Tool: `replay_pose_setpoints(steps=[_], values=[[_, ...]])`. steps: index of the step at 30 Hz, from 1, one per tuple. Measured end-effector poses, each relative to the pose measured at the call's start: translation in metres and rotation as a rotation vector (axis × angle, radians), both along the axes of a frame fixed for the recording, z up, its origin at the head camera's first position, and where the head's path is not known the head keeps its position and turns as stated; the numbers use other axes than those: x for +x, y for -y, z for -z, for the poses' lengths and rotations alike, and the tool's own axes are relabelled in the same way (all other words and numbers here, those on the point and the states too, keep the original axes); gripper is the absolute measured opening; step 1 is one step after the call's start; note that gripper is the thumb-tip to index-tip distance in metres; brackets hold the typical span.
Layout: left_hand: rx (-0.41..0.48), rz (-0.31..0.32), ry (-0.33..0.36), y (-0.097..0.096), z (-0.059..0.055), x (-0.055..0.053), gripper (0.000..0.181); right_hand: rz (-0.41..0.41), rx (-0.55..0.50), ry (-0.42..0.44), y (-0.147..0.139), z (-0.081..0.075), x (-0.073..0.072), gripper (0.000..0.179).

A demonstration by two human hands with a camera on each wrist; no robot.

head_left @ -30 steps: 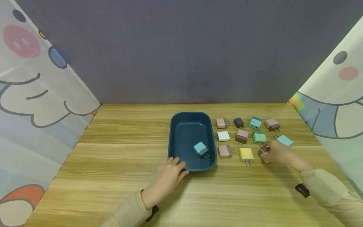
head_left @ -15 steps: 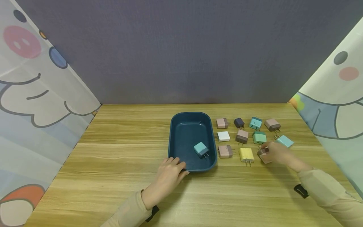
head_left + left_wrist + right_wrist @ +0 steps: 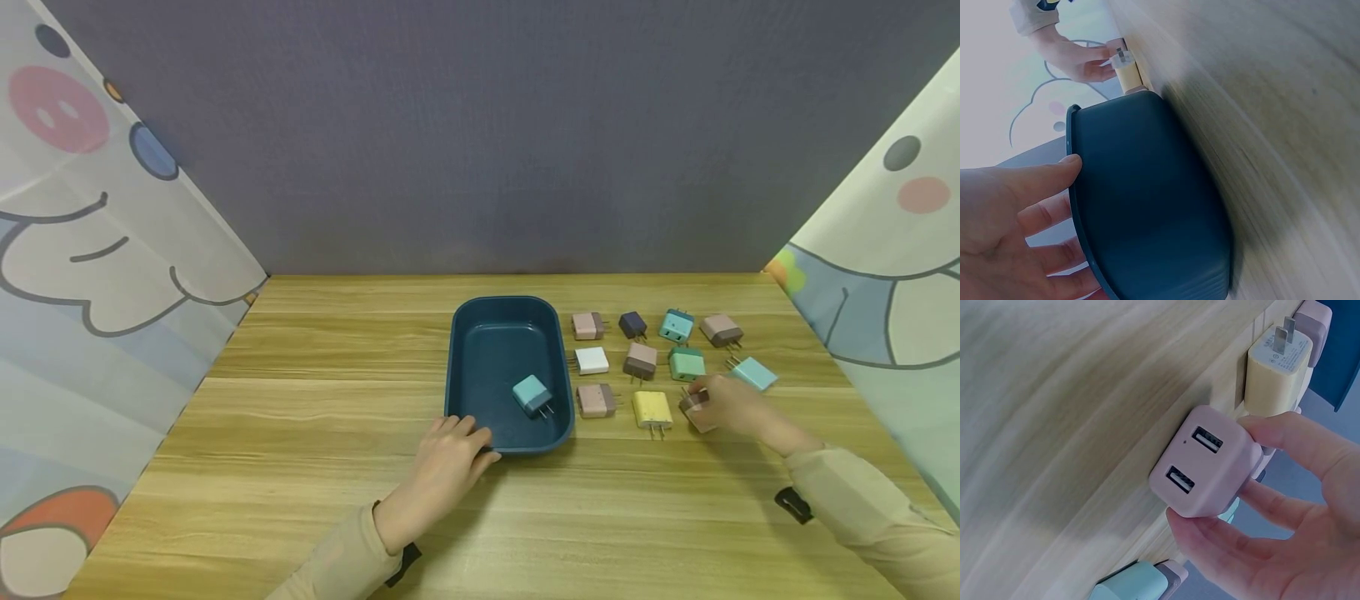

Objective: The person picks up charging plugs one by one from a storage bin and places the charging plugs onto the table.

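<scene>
A dark blue tray (image 3: 506,358) stands mid-table, and a teal USB charger (image 3: 532,395) lies inside it near the front right. My left hand (image 3: 448,467) grips the tray's near rim. The left wrist view shows the thumb on the outer side of the rim (image 3: 1076,206), with the other fingers going over it. At the right my right hand (image 3: 731,404) holds a pink USB charger (image 3: 1200,462) between thumb and fingers. Its two USB ports face the right wrist camera. Just left of that charger sits a yellow charger (image 3: 652,410).
Several chargers stand in rows right of the tray, among them a white one (image 3: 592,360), a green one (image 3: 686,363), a dark navy one (image 3: 632,324) and a light blue one (image 3: 753,373). A grey panel (image 3: 517,142) rises behind the wooden table (image 3: 300,400).
The right hand and the pink charger have shifted very slightly left. The left hand and the tray stay where they were.
</scene>
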State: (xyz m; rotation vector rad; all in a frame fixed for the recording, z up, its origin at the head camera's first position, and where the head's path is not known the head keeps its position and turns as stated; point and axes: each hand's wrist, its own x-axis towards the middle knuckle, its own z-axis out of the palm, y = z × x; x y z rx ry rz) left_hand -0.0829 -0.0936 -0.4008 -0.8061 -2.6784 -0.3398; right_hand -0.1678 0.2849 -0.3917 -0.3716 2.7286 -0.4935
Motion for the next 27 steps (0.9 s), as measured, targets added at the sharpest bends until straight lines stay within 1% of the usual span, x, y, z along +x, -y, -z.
replay_pose_setpoints(steps=[9, 18, 25, 27], values=[[0.004, 0.003, -0.009, 0.0000, -0.0001, -0.0001, 0.016, 0.005, 0.025, 0.012, 0.0014, 0.0011, -0.0003, 0.036], [0.001, 0.002, -0.006, 0.0000, 0.0000, -0.0002, 0.015, -0.010, 0.042, 0.014, 0.0015, 0.0022, -0.0015, 0.036], [0.008, 0.004, -0.011, 0.0000, -0.0001, -0.0004, 0.015, 0.011, -0.001, 0.056, 0.0019, -0.0020, -0.0016, 0.040], [0.012, 0.006, -0.011, 0.0000, -0.0001, -0.0004, 0.015, 0.012, 0.010, 0.063, 0.0034, -0.0050, -0.0024, 0.042]])
